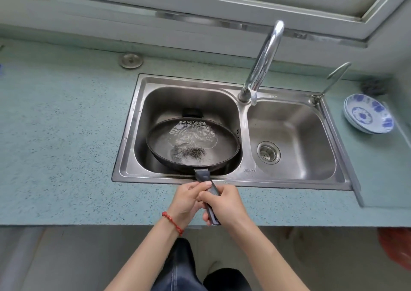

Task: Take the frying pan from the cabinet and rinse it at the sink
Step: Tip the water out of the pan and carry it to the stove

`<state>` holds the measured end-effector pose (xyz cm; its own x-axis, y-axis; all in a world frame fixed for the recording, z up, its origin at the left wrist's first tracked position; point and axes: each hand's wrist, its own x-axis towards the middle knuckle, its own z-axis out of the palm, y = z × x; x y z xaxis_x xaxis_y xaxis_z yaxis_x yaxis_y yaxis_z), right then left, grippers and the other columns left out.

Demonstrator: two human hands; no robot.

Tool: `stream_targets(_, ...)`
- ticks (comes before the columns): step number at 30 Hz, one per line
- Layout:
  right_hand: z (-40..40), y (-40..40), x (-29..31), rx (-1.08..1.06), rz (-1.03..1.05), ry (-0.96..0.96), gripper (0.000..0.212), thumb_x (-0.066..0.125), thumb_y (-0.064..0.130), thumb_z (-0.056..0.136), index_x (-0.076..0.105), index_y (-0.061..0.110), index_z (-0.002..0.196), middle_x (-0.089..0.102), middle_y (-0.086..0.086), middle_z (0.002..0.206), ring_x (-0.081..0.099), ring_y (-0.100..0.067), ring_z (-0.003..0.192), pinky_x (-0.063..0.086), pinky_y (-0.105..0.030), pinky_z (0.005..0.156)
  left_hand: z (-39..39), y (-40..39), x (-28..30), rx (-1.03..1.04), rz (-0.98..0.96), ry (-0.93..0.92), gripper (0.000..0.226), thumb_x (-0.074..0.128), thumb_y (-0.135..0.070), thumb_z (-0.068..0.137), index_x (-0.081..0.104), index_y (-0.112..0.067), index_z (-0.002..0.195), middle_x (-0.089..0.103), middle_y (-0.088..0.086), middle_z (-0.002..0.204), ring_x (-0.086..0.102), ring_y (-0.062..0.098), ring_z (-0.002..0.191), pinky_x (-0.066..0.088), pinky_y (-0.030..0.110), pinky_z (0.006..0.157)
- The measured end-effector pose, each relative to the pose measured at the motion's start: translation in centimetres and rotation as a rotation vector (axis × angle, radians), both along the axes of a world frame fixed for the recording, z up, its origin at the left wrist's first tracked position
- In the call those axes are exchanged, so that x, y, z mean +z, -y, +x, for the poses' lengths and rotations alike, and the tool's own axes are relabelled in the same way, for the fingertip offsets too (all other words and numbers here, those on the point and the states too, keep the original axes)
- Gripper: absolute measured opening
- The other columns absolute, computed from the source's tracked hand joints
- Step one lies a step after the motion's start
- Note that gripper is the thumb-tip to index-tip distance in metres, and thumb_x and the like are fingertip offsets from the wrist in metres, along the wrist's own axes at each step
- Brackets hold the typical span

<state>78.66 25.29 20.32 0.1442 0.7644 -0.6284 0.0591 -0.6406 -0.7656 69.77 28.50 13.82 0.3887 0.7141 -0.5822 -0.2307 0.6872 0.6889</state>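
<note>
A dark frying pan (160,141) hangs over the left basin of a steel double sink (244,173), with a shallow pool of water in it. Its long dark handle (203,175) reaches back over the sink's front rim towards me. My left hand (185,198), with a red bracelet at the wrist, and my right hand (224,204) both grip that handle, side by side above the counter. A chrome tap (262,61) rises behind the divider, its spout ending over the right basin. No water runs from it.
Blue speckled counter (66,135) surrounds the sink. Blue-and-white plates (368,113) are stacked on the right, with a dark scrubber (373,87) behind them. The right basin has a drain strainer (268,152). A round metal cap (131,60) sits at the back left. A window runs behind.
</note>
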Motion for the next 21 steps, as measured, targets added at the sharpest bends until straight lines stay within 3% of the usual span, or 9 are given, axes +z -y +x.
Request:
stream_targets(3, 0.6, 1.3, 0.7, 0.031, 0.047, 0.011, 0.025, 0.053, 0.003, 0.081, 0.057, 0.015, 0.058, 0.049, -0.010, 0.049, 0.049, -0.015, 0.031, 0.041, -0.021, 0.035, 0.3, 1.0, 0.2, 0.038, 0.027, 0.013, 0.028, 0.065, -0.012, 0.077, 0.053, 0.010, 0.089, 0.045, 0.011, 0.061, 0.046, 0.015, 0.030, 0.036, 0.020, 0.030)
stream_targets(6, 1.1, 2.9, 1.3, 0.042, 0.104, -0.007, 0.020, 0.054, 0.005, 0.082, 0.055, 0.012, 0.064, 0.049, -0.011, 0.051, 0.049, -0.016, 0.032, 0.041, -0.022, 0.036, 0.6, 2.3, 0.5, 0.057, 0.071, 0.048, 0.041, 0.068, -0.010, 0.072, 0.054, 0.023, 0.092, 0.052, 0.012, 0.065, 0.054, 0.015, 0.041, 0.043, 0.022, 0.038)
stream_targets(9, 1.6, 4.6, 1.5, 0.036, 0.148, -0.028, 0.015, 0.055, 0.003, 0.083, 0.053, 0.006, 0.068, 0.050, -0.006, 0.048, 0.049, -0.017, 0.032, 0.040, -0.022, 0.035, 0.9, 3.6, 1.1, 0.059, 0.124, 0.064, 0.023, 0.066, -0.005, 0.074, 0.059, 0.014, 0.086, 0.061, 0.009, 0.060, 0.060, 0.014, 0.053, 0.047, 0.020, 0.049)
stream_targets(12, 2.2, 6.0, 1.6, 0.032, 0.195, -0.051, 0.016, 0.056, 0.001, 0.082, 0.053, 0.006, 0.068, 0.050, -0.003, 0.047, 0.049, -0.017, 0.031, 0.039, -0.021, 0.034, 1.5, 4.6, 1.7, 0.085, 0.129, 0.069, 0.013, 0.065, -0.001, 0.074, 0.059, 0.008, 0.081, 0.062, 0.007, 0.058, 0.060, 0.014, 0.053, 0.047, 0.020, 0.049)
stream_targets(15, 2.8, 7.1, 1.4, 0.026, 0.228, -0.083, 0.009, 0.057, 0.001, 0.083, 0.054, 0.000, 0.075, 0.051, -0.001, 0.048, 0.049, -0.018, 0.032, 0.040, -0.022, 0.034, 1.9, 5.5, 2.0, 0.109, 0.103, 0.068, 0.031, 0.068, -0.012, 0.064, 0.060, 0.008, 0.086, 0.059, 0.013, 0.067, 0.059, 0.020, 0.059, 0.049, 0.022, 0.053)
stream_targets(18, 3.1, 8.1, 1.2, 0.020, 0.258, -0.130, 0.009, 0.058, 0.000, 0.083, 0.054, -0.008, 0.081, 0.052, -0.003, 0.050, 0.049, -0.019, 0.032, 0.040, -0.022, 0.034, 2.2, 6.0, 2.2, 0.152, 0.021, 0.133, 0.037, 0.069, -0.026, 0.070, 0.061, 0.005, 0.089, 0.065, 0.014, 0.070, 0.062, 0.021, 0.060, 0.053, 0.025, 0.053)
stream_targets(21, 3.3, 8.7, 1.0, 0.008, 0.288, -0.176, 0.008, 0.059, -0.001, 0.084, 0.053, -0.006, 0.080, 0.051, -0.008, 0.053, 0.048, -0.020, 0.032, 0.039, -0.022, 0.033, 2.4, 6.0, 2.0, 0.236, -0.066, 0.190, 0.038, 0.055, -0.036, 0.076, 0.063, -0.001, 0.089, 0.071, 0.008, 0.071, 0.068, 0.017, 0.066, 0.056, 0.030, 0.066)
